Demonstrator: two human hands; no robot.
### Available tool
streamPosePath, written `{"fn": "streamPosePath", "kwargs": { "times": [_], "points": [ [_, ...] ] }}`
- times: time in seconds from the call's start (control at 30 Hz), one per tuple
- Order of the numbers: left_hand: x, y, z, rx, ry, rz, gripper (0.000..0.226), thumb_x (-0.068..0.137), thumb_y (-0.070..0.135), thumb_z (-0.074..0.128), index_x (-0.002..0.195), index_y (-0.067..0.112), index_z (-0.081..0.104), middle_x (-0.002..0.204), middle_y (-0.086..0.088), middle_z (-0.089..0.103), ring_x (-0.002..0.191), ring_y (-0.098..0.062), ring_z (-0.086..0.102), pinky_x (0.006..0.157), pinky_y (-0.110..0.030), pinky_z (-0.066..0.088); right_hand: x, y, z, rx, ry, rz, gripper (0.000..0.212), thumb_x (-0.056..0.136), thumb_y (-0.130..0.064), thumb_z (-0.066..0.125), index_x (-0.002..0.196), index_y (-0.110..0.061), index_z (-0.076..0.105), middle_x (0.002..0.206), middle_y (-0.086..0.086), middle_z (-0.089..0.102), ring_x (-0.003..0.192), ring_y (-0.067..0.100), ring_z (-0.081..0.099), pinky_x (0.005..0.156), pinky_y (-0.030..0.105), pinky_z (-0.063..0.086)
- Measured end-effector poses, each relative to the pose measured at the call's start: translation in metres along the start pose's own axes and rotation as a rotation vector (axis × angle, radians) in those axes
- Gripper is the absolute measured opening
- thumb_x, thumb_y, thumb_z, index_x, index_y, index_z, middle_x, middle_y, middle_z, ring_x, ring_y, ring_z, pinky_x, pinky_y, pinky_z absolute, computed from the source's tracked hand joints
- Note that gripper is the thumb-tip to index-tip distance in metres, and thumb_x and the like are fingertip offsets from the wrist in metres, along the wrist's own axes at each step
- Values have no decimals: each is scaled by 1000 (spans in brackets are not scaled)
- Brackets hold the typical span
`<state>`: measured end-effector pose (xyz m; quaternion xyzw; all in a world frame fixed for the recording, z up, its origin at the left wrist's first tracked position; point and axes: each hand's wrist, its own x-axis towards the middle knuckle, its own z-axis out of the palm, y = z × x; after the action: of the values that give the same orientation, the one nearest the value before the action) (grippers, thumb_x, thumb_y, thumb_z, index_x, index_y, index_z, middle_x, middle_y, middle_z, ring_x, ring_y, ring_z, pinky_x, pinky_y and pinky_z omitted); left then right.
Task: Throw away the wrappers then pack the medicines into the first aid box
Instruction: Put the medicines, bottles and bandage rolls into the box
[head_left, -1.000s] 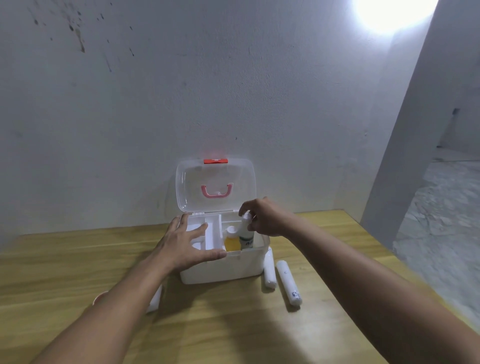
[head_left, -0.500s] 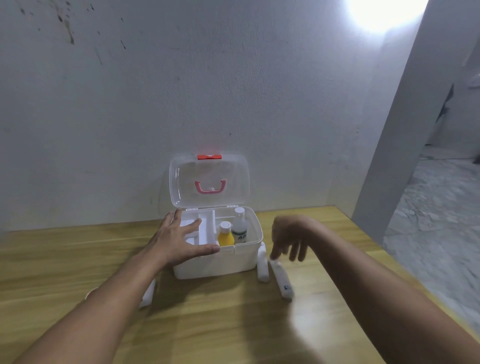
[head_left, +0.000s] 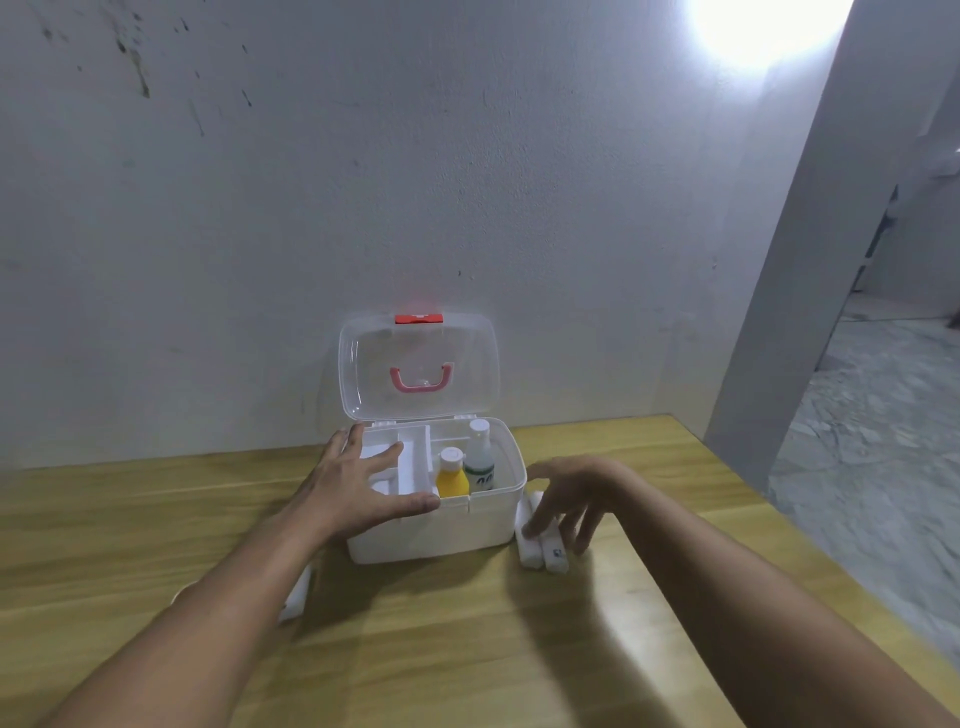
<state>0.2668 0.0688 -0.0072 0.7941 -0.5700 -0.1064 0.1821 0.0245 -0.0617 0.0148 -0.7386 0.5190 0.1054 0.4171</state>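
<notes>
Beside the first aid box (head_left: 441, 530) near the table's far edge, the right hand (head_left: 576, 493), fingers loose, touches two light, soft-looking rolls (head_left: 543, 553), best pinched mid-length; the left hand (head_left: 353, 488) lies flat on the box rim.

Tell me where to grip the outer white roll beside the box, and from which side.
Grip the outer roll around its middle, from above. It lies flat on the table, touching the inner roll, so pinch its free right side and top. The right hand hovers over it.

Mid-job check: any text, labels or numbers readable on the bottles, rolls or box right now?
Nothing reads cleanly.
Clear bottle: green marks on its label, too blurred to read.
White roll: small dark print at its near end, too small to read.
Yellow bottle: no text visible.
First aid box: no lettering visible.
</notes>
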Motion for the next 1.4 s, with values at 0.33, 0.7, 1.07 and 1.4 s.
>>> {"fn": "streamPosePath", "kwargs": {
  "times": [0.33, 0.7, 1.07, 1.4],
  "points": [
    [-1, -1, 0, -16, -10, 3, 124, 31, 102, 38, 142, 45, 32, 161, 6, -3, 148, -19, -6, 117, -49, 17, -5, 6, 6, 182, 202, -115, 46, 74, 0, 77, 114, -8, 54, 96, 15, 58, 90, 39, 67, 69, 57, 59],
    [-2, 2, -2, -2, -23, -8, 125, 30, 102, 37, 142, 46, 30, 161, 6, -5, 148, -18, -7, 118, -46, 16, -59, -30, -47, 130, 764, -458, 15, 79, -7, 72, 84, -19, 64, 88, 3, 52, 66, 25, 61, 53, 41, 61],
    [-4, 3, -2, -1, -18, 0, 127, 30, 102, 37, 143, 44, 30, 161, 3, -4, 148, -20, -7, 117, -48, 15, -37, -51, 9, -13, 700, -706, 14, 86, -7, 65, 93, -19, 62, 99, 4, 66, 88, 22, 62, 76, 40, 58],
    [-3, 2, -1, 4, -21, -1, 124, 33, 101, 36, 143, 45, 29, 161, 2, -8, 148, -23, -8, 116, -51, 14, -27, -34, 20, -166, 577, -637, 25, 90, -14, 64, 114, -19, 67, 117, -3, 66, 103, 10, 56, 93, 30, 50]
  ]
}}
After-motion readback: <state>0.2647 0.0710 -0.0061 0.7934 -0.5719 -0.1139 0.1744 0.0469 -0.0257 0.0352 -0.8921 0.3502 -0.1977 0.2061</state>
